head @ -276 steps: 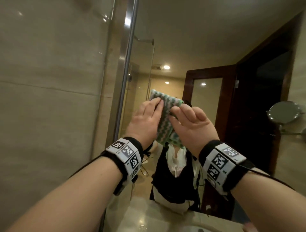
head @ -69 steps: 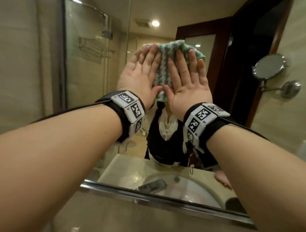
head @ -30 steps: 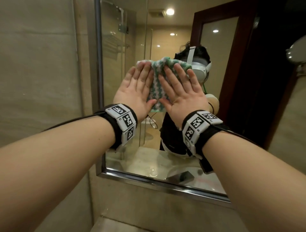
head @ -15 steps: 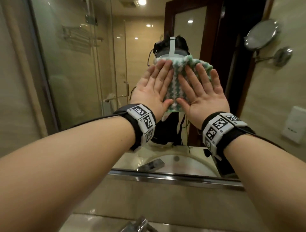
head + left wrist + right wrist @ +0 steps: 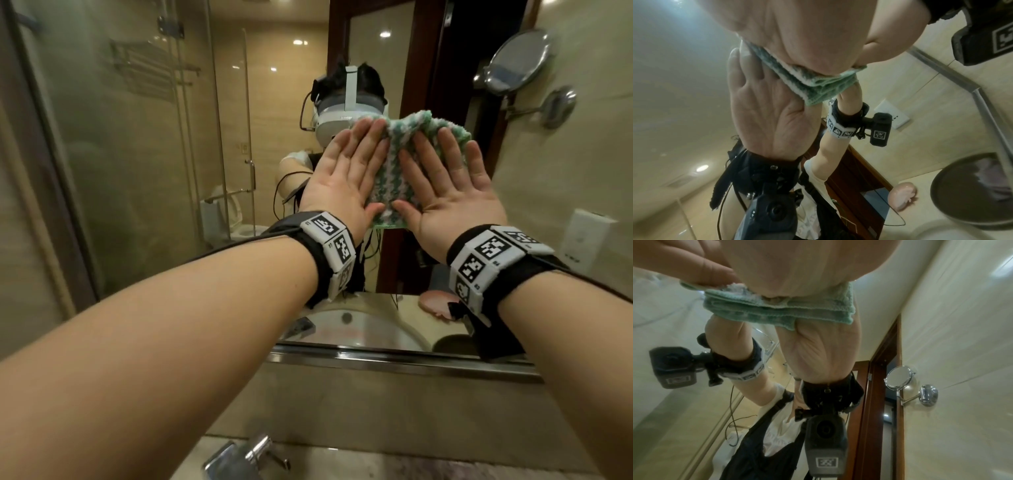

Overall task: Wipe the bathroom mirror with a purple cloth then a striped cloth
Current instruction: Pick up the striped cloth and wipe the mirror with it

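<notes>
Now pressing flat, fingers straight: left hand (image 5: 346,178) and right hand (image 5: 448,192) side by side on the striped cloth (image 5: 404,171), pinned against the bathroom mirror (image 5: 144,164). Shifted rightward and slightly lower than half a second ago. Nearest, a chrome tap (image 5: 246,455) at the surface edge; farther, a round wall mirror (image 5: 517,61) at upper right, clear of the hands.
</notes>
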`<move>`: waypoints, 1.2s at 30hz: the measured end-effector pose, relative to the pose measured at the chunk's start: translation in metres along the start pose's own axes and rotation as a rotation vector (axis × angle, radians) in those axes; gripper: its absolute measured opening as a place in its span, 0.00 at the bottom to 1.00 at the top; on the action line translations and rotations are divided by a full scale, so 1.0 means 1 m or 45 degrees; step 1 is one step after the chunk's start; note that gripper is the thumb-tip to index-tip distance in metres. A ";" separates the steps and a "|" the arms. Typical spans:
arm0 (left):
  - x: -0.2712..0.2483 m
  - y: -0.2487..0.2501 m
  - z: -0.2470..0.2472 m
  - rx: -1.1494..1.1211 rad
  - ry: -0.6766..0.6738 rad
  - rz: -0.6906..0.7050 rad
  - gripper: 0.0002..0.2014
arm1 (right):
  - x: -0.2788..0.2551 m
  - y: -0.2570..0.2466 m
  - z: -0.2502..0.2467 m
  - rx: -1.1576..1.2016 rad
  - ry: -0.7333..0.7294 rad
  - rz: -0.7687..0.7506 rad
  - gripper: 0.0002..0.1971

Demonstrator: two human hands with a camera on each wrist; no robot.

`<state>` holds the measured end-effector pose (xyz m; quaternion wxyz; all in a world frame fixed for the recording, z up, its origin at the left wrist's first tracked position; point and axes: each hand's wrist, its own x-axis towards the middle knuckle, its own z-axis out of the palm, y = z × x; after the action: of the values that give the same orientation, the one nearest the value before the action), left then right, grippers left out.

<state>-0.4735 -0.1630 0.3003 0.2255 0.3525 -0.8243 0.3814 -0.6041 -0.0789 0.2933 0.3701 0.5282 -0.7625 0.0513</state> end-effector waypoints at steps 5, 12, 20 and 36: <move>-0.002 -0.011 0.005 0.067 0.028 0.083 0.39 | 0.001 -0.005 -0.001 -0.032 -0.048 -0.022 0.34; -0.021 -0.038 0.026 0.097 0.022 0.087 0.38 | 0.009 -0.045 0.005 -0.066 0.032 -0.032 0.31; -0.058 -0.094 0.055 0.108 -0.068 -0.001 0.38 | 0.024 -0.117 -0.001 0.043 0.043 -0.156 0.33; -0.137 -0.230 0.118 0.206 -0.425 -0.251 0.40 | 0.066 -0.299 -0.007 0.157 0.160 -0.391 0.32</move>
<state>-0.2229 -0.3062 0.2486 0.0932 0.5065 -0.7785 0.3588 -0.3598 -0.2567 0.2454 0.3875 0.6558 -0.6436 0.0737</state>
